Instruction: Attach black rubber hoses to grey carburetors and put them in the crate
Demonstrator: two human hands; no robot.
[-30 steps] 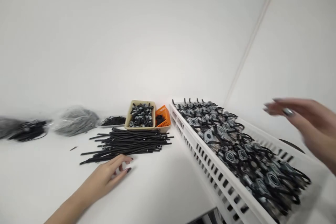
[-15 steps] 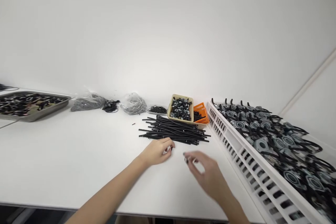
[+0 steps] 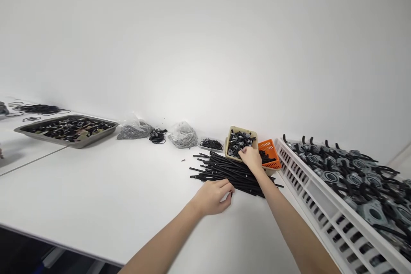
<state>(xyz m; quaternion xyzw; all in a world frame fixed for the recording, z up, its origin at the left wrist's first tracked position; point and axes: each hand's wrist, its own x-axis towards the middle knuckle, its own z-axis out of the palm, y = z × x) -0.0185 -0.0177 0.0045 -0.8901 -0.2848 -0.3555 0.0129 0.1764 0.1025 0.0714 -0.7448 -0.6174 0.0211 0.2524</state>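
Note:
My left hand (image 3: 214, 198) is closed in a pinch just in front of the black rubber tubes (image 3: 231, 171). A small black piece (image 3: 231, 195) shows at its fingertips; its kind is too small to tell. My right hand (image 3: 252, 158) reaches over the tubes to the beige basket (image 3: 228, 140). Its fingertips are drawn together at the basket's near edge, among small black and silver fittings (image 3: 240, 140). Whatever they grip is hidden. The tubes lie in a loose pile in front of the basket.
To the right, a long white slotted crate (image 3: 317, 199) holds grey metal flanged parts with black hoses. An orange basket (image 3: 272, 150) sits beside the beige one. Clear plastic bags (image 3: 183, 135), black rings (image 3: 211, 144) and a metal tray (image 3: 93, 138) of parts line the wall.
My right hand has moved forward from above the table to the beige basket. My left hand keeps its pinch near the tubes. The view has swung left, so more of the metal tray shows.

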